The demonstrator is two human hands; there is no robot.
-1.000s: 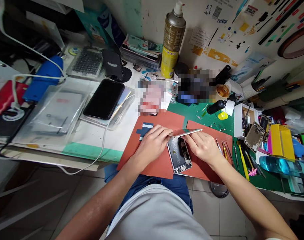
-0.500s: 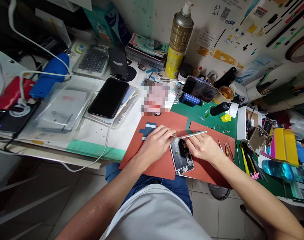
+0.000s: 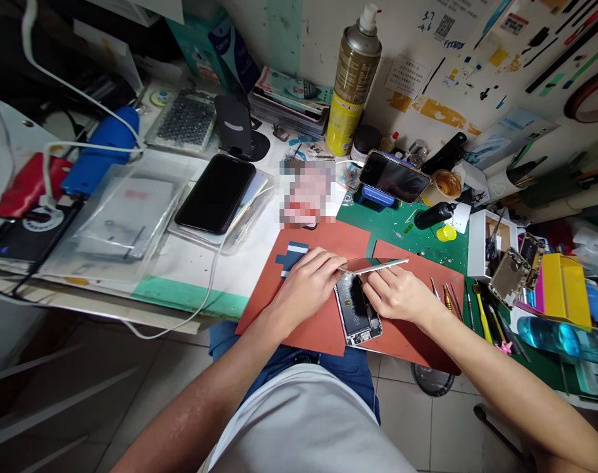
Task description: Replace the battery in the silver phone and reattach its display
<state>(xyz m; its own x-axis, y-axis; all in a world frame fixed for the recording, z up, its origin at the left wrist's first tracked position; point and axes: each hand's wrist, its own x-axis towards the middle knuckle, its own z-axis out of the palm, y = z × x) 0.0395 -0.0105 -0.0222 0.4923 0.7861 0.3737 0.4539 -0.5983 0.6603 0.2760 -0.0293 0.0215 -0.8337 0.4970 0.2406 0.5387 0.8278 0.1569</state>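
An opened phone point(image 3: 356, 312) lies on the reddish-brown mat point(image 3: 323, 328), its battery and inner parts exposed. Above its top end the lifted phone screen point(image 3: 380, 265) is tilted up, seen nearly edge-on. My left hand point(image 3: 313, 277) pinches the screen's left end between thumb and fingers. At the other side my right hand point(image 3: 391, 289) is closed, with its fingertips under the screen, by the phone's upper right edge. Whether those fingertips also hold a small part is hidden from view. A dark blue piece with white strips point(image 3: 293, 257) lies beside my left hand.
Tweezers and screwdrivers point(image 3: 449, 299) lie right of my right hand. A phone on a blue stand point(image 3: 394, 176) and a spray can point(image 3: 352, 85) stand behind. To the left lies a black phone point(image 3: 214, 194), with a white cable point(image 3: 211, 282) hanging over the table edge.
The view has shifted very slightly. Both hands keep their hold at the lifted screen, and the opened phone stays where it was.
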